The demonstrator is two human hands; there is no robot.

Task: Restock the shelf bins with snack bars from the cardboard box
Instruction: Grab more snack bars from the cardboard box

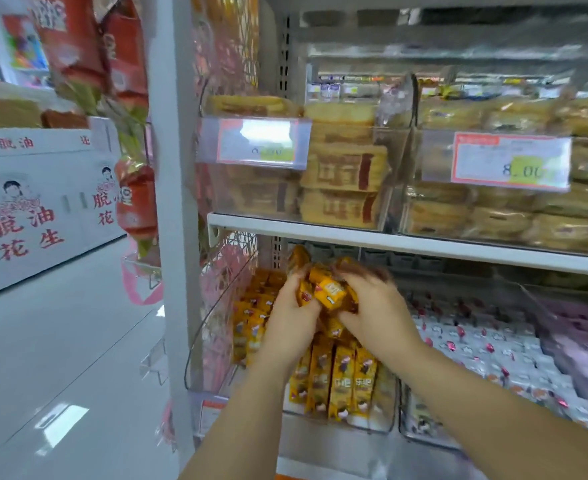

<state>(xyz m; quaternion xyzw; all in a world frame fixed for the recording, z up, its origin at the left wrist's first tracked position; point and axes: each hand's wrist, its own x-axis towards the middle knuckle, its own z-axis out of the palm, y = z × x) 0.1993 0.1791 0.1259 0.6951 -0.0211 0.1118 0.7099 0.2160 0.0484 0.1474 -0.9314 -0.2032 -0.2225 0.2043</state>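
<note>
Both forearms reach into lower shelf. Left hand (291, 318) and right hand (375, 313), fingers curled, clutch bundle of yellow snack bars (327, 289) above clear bin (372, 426) holding upright yellow bars.

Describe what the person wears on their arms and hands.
Nothing worn shows. The left hand and right hand are bare: no gloves, rings, watch or bracelet in view. The left forearm and right forearm are bare too, no sleeve in frame. Motion blur could hide small items.
</note>
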